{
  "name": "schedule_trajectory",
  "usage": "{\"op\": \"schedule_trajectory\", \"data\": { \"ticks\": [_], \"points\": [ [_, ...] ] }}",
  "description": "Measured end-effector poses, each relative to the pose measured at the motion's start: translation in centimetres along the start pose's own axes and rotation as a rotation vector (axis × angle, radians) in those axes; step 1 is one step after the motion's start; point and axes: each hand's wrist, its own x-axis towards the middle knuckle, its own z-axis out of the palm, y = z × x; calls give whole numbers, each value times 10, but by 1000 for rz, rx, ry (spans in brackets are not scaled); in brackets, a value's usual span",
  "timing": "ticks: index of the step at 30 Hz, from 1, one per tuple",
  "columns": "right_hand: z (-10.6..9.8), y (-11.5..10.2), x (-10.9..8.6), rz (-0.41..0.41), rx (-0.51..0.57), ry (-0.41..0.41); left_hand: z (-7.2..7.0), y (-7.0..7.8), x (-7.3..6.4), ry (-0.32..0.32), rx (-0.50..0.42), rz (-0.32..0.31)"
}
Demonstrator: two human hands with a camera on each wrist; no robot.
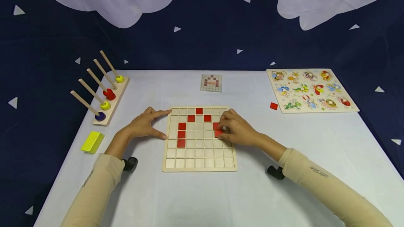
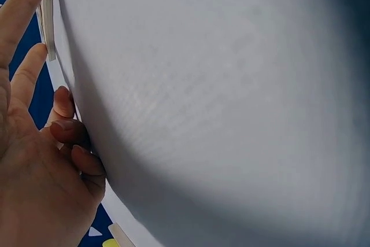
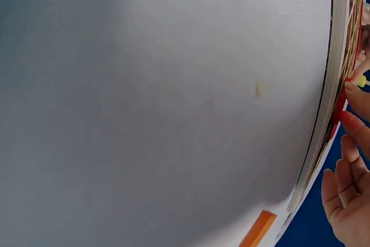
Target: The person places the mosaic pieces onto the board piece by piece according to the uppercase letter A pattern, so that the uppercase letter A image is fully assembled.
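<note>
A wooden grid board (image 1: 199, 153) lies on the white table, with several red square tiles such as one at the top (image 1: 199, 111) set in its cells. My left hand (image 1: 143, 125) touches the board's left edge with thumb and index finger spread; its other fingers curl loosely in the left wrist view (image 2: 40, 160). Over the right columns, my right hand (image 1: 238, 129) pinches a red tile (image 1: 217, 133) between thumb and index finger, down at the grid. Just above that tile sits another red tile (image 1: 215, 125), partly hidden by the fingers.
Behind the board lies a small pattern card (image 1: 211, 83). A loose red tile (image 1: 273, 106) rests beside an insect puzzle board (image 1: 286, 95) at back right. On the left stand a peg rack (image 1: 117, 95) with coloured beads and a yellow block (image 1: 92, 142).
</note>
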Motion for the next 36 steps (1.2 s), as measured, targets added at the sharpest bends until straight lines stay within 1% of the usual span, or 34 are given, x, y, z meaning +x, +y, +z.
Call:
{"op": "schedule_trajectory", "data": {
  "ticks": [5, 12, 14, 18, 20, 23, 27, 31, 33, 36],
  "points": [
    [4, -2, 2, 39, 54, -1, 0, -1, -1, 1, 3, 1],
    [3, -6, 0, 100, 67, 9, 0, 0, 0, -5, -6, 10],
    [1, -7, -1, 108, 62, 24, 1, 0, 0, -8, -6, 12],
    [-10, -3, -4, 112, 37, 88, 1, 1, -1, -4, -12, 16],
    [-19, 4, -7, 117, 11, 117, 0, 1, -2, -4, -13, 17],
    [-35, 21, -14, 141, -62, 145, 1, 0, -3, -7, -12, 15],
    [-57, 50, -26, 213, -166, 177, 0, -1, -4, -11, -6, 18],
    [-73, 79, -40, 294, -232, 219, -1, -1, -6, -9, -8, 30],
    [-78, 90, -47, 328, -248, 231, -1, 0, -6, -7, -10, 37],
    [-84, 101, -54, 375, -274, 228, -1, -1, -5, -6, -10, 41]
  ]
}}
